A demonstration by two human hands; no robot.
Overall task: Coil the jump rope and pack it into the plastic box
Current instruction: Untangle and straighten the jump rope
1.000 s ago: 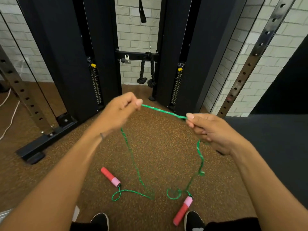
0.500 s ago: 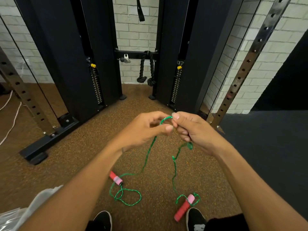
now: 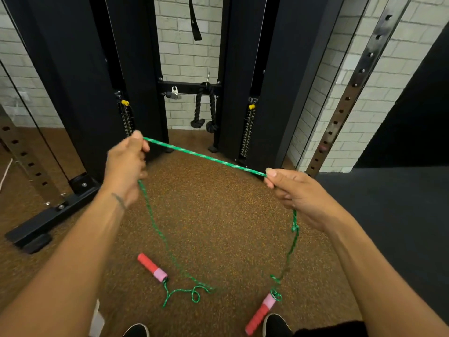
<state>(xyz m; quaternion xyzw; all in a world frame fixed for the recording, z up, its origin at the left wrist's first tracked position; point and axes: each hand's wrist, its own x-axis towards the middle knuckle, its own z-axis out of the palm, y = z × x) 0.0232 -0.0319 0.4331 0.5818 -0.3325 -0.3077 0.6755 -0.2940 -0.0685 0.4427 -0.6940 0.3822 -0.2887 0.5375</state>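
I had left grip [image 3: 126,166] and right grip [image 3: 298,195] both pinching the jump rope [image 3: 204,155] taut above the floor [image 3: 218,215], handles [image 3: 151,267] down on it; cord looked light, limp, tangle-prone, best gathered mid-cord.

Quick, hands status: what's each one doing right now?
Left hand: closed, pinching the green jump rope.
Right hand: closed, pinching the same rope, stretched taut between them.
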